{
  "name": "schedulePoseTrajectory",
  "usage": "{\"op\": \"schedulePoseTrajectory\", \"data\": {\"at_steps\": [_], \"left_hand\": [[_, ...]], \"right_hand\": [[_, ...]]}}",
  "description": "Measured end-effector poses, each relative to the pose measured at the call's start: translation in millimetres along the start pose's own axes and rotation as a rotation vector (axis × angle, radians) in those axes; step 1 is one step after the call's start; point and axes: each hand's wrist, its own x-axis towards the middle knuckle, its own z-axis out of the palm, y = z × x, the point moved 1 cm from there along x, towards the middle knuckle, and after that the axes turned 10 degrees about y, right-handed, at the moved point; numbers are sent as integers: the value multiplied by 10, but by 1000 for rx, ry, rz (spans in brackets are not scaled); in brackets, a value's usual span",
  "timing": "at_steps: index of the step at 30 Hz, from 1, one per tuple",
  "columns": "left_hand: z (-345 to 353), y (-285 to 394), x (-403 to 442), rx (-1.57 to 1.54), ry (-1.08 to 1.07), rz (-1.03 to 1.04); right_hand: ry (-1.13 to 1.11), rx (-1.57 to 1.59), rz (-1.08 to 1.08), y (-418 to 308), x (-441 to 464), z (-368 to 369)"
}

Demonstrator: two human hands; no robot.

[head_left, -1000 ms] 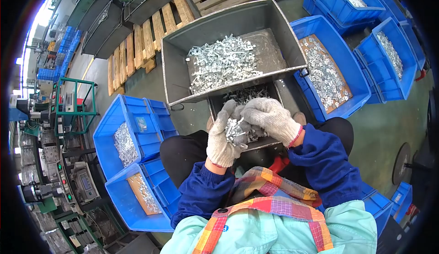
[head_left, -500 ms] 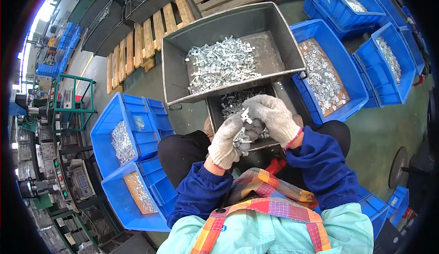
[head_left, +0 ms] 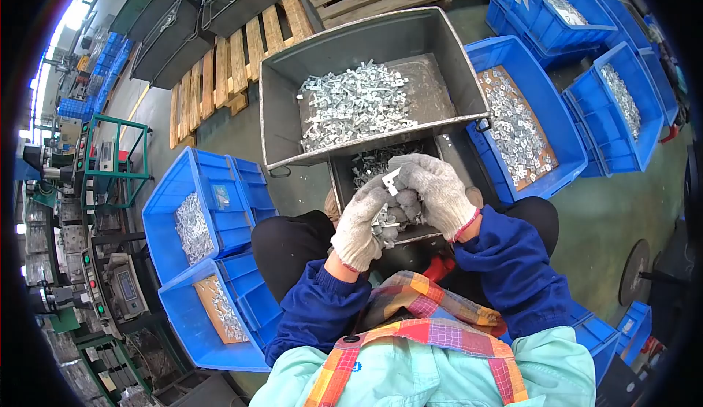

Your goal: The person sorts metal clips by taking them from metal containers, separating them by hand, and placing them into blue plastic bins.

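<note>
My left hand (head_left: pixel 359 225), in a whitish knit glove, is curled around several small metal pieces (head_left: pixel 384 231). Between the fingertips of both hands is one small bright metal bracket (head_left: pixel 390 181) with an angular outline. My right hand (head_left: pixel 441 193), gloved the same way with greyed fingertips, is closed with its thumb and finger on that bracket. Both hands are over a dark lower bin (head_left: pixel 463 164) holding more metal pieces, partly hidden by the gloves. Just beyond them, a large grey metal bin (head_left: pixel 425 88) contains a heap of similar brackets (head_left: pixel 355 103).
On the right, a blue crate (head_left: pixel 564 106) holds flat metal pieces on a brown sheet, with more blue crates (head_left: pixel 622 132) beyond. Two blue crates (head_left: pixel 242 301) with parts stand at left. Wooden pallets (head_left: pixel 212 88) and dark bins lie behind. A machine (head_left: pixel 124 290) is far left.
The bracket at the fingertips has turned slightly and shows more of its face. Both hands stay nearly in place, with the right fingers shifted a little.
</note>
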Motion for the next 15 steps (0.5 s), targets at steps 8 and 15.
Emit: {"op": "schedulePoseTrajectory", "data": {"at_steps": [8,15], "left_hand": [[-42,-103,33,108,97,39],[-109,-59,31,184,150,57]], "right_hand": [[2,-70,-14,90,42,-41],[47,-272,-153,157,79,-36]]}}
